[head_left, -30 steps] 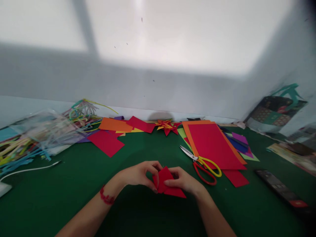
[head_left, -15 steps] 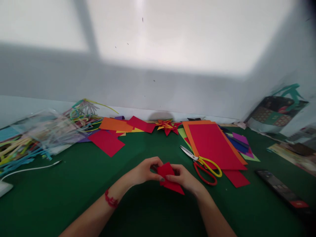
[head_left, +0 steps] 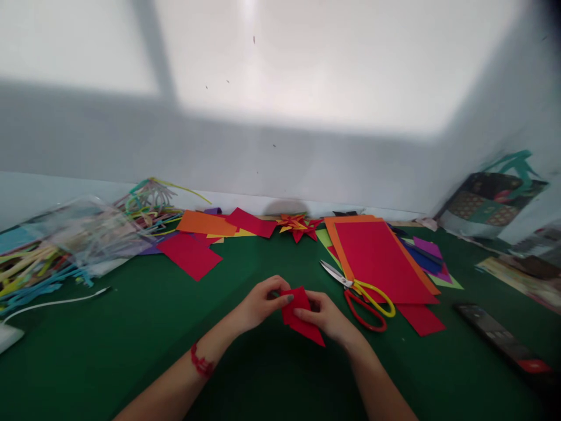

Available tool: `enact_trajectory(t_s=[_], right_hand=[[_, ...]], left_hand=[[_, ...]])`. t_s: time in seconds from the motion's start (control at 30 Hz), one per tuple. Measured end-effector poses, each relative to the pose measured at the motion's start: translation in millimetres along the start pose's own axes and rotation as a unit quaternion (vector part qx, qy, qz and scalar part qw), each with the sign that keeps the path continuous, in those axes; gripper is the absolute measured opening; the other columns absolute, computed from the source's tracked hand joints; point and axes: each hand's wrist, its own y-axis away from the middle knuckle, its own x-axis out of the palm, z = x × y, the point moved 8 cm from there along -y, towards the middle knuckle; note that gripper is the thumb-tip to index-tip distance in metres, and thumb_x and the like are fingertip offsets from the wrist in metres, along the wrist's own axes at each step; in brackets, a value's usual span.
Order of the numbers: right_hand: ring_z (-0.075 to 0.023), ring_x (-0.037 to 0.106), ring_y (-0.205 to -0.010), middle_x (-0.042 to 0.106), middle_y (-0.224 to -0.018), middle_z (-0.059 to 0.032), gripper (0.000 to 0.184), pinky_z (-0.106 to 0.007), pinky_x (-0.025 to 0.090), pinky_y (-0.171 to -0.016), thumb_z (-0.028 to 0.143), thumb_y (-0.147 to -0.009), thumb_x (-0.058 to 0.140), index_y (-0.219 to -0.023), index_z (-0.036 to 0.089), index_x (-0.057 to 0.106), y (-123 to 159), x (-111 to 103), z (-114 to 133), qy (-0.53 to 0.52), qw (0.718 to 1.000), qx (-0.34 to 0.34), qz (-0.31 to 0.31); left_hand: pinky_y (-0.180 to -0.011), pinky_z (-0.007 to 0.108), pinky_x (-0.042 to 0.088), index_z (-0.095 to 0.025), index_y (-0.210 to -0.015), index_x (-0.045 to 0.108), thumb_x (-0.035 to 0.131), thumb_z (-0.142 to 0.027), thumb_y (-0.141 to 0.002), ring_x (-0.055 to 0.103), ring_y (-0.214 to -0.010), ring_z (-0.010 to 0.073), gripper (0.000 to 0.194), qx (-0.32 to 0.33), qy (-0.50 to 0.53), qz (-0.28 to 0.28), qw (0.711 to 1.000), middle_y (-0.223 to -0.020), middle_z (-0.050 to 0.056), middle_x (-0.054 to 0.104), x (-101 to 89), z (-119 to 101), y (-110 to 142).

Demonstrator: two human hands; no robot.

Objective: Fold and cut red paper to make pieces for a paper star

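Note:
A small folded piece of red paper (head_left: 302,327) is held between my two hands, low in the middle of the view. My left hand (head_left: 267,301) pinches its upper left edge, thumb in front and fingers behind. My right hand (head_left: 324,316) grips the right side, with the thumb pressed flat on the front face. A pointed flap sticks out toward the lower right. The fingertips behind the paper are hidden. To the right of my right hand lie scissors (head_left: 350,285) with one yellow and one red handle, partly on a stack of red paper (head_left: 381,257).
Folded paper stars (head_left: 298,225) lie near the wall. Red (head_left: 190,254) and orange sheets (head_left: 205,222) spread to their left. Pipe cleaners (head_left: 149,202) and a clear plastic bag (head_left: 92,234) are at far left, near a white cable (head_left: 56,301). A phone (head_left: 499,336) and a patterned bag (head_left: 486,202) are on the right.
My left hand has moved slightly up and right, its thumb now at the paper's upper left edge. The red paper has turned a little and its loose left part is pressed closer. My right hand keeps its grip.

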Motion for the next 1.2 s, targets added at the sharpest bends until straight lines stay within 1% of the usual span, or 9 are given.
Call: enact_trajectory(t_s=[0.07, 0.13, 0.2, 0.3, 0.47, 0.67, 0.9, 1.2], right_hand=[[-0.0178, 0.057, -0.073, 0.063, -0.082, -0.0023, 0.035, -0.030, 0.042, -0.066, 0.035, -0.064, 0.067, -0.093, 0.016, 0.060, -0.3, 0.5, 0.3, 0.008, 1.000, -0.002, 0.000], [-0.0172, 0.056, -0.072, 0.062, -0.081, -0.0019, 0.034, -0.029, 0.042, -0.065, 0.035, -0.065, 0.066, -0.092, 0.016, 0.060, -0.4, 0.6, 1.0, 0.014, 1.000, -0.007, -0.002], [-0.0165, 0.056, -0.071, 0.062, -0.080, -0.0015, 0.033, -0.028, 0.041, -0.064, 0.035, -0.066, 0.065, -0.092, 0.016, 0.060, -0.5, 1.0, 1.7, 0.014, 1.000, -0.011, -0.001], [-0.0155, 0.055, -0.069, 0.061, -0.079, -0.0013, 0.031, -0.027, 0.041, -0.063, 0.034, -0.067, 0.065, -0.092, 0.016, 0.060, -0.6, 1.8, 2.3, 0.008, 1.000, -0.017, 0.002], [-0.0167, 0.056, -0.072, 0.062, -0.082, -0.0018, 0.033, -0.029, 0.041, -0.066, 0.034, -0.067, 0.065, -0.095, 0.017, 0.060, 0.3, 3.9, 4.3, -0.001, 1.000, -0.017, -0.001], [-0.0160, 0.055, -0.073, 0.062, -0.082, -0.0014, 0.026, -0.027, 0.040, -0.065, 0.031, -0.070, 0.063, -0.091, 0.017, 0.060, 2.4, 8.4, 9.2, 0.008, 1.000, -0.028, 0.010], [-0.0141, 0.054, -0.071, 0.060, -0.081, -0.0010, 0.020, -0.025, 0.040, -0.063, 0.027, -0.072, 0.061, -0.089, 0.016, 0.059, 1.9, 10.5, 7.3, 0.007, 0.999, -0.039, 0.019], [-0.0148, 0.054, -0.073, 0.060, -0.083, -0.0012, 0.023, -0.025, 0.040, -0.064, 0.027, -0.073, 0.060, -0.094, 0.017, 0.059, 1.1, 12.7, 6.9, 0.012, 0.999, -0.040, 0.019]], left_hand=[[-0.066, 0.023, 0.040, -0.015, -0.068, 0.052, 0.053, -0.036, -0.075, 0.050, -0.078, 0.0137, 0.022, 0.021, -0.003, -0.025, 0.999, -0.088, 0.003, 0.053, -1.8, -4.0, -0.5], [-0.066, 0.023, 0.040, -0.016, -0.070, 0.050, 0.054, -0.035, -0.075, 0.050, -0.079, 0.0138, 0.020, 0.023, 0.013, -0.044, 0.999, -0.088, 0.003, 0.053, -0.9, -4.8, -0.5], [-0.064, 0.023, 0.040, -0.016, -0.073, 0.050, 0.053, -0.034, -0.076, 0.050, -0.074, 0.0129, 0.019, 0.013, 0.024, -0.057, 0.998, -0.082, 0.002, 0.053, 1.8, -2.8, -0.2], [-0.060, 0.022, 0.038, -0.017, -0.075, 0.049, 0.051, -0.034, -0.077, 0.048, -0.067, 0.0116, 0.017, -0.005, 0.015, -0.082, 0.997, -0.073, -0.001, 0.052, 5.2, 2.0, 1.5], [-0.056, 0.022, 0.036, -0.018, -0.074, 0.048, 0.046, -0.034, -0.080, 0.046, -0.061, 0.0106, 0.018, -0.004, -0.007, -0.142, 0.990, -0.068, -0.002, 0.050, 4.4, 3.5, 7.1], [-0.054, 0.021, 0.034, -0.018, -0.072, 0.045, 0.046, -0.032, -0.080, 0.043, -0.058, 0.0100, 0.016, 0.005, -0.026, -0.167, 0.986, -0.065, -0.003, 0.046, 5.0, 0.7, 10.2], [-0.054, 0.021, 0.034, -0.018, -0.071, 0.044, 0.047, -0.028, -0.079, 0.042, -0.059, 0.0098, 0.013, 0.008, -0.046, -0.188, 0.981, -0.064, -0.004, 0.045, 3.2, 2.0, 11.1], [-0.054, 0.021, 0.034, -0.018, -0.070, 0.044, 0.046, -0.027, -0.078, 0.042, -0.058, 0.0098, 0.012, 0.002, -0.045, -0.192, 0.980, -0.064, -0.004, 0.046, 3.0, 3.1, 11.5]])
